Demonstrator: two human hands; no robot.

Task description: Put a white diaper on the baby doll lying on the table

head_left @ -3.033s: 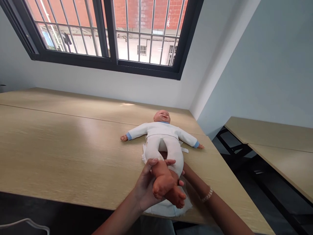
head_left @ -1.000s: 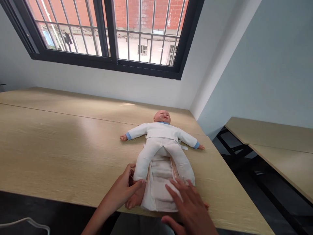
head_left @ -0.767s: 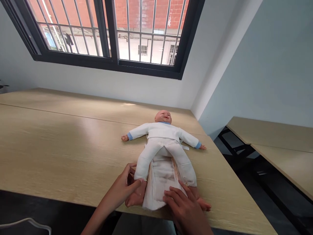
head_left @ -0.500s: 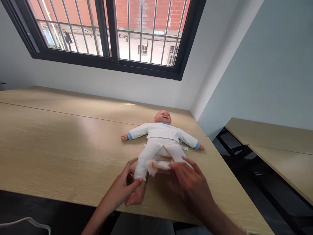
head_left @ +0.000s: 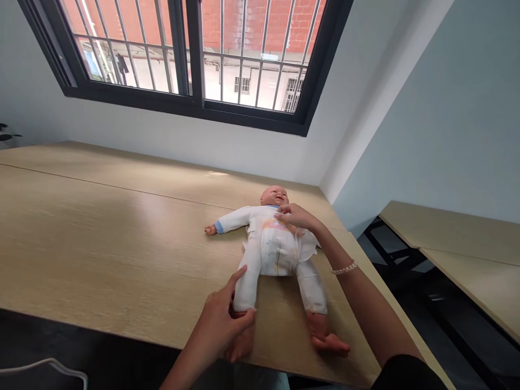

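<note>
A baby doll in a white outfit with blue cuffs lies face up on the table, its feet toward me. A white diaper with a coloured print along its upper edge passes between its legs and lies up over the belly. My left hand is curled round the lower part of the doll's leg on the left side. Over the doll's chest, my right hand has its fingers closed at the diaper's top edge, slightly blurred. My right wrist and forearm hide much of one doll arm.
The doll lies on a light wooden table near its right-hand edge. Another wooden table stands to the right. A barred window is in the wall behind. Plant leaves show at the far left.
My right hand has moved up from between the doll's legs to its chest, bringing the diaper's front over the belly. My left hand stays at the same leg. The view has shifted slightly.
</note>
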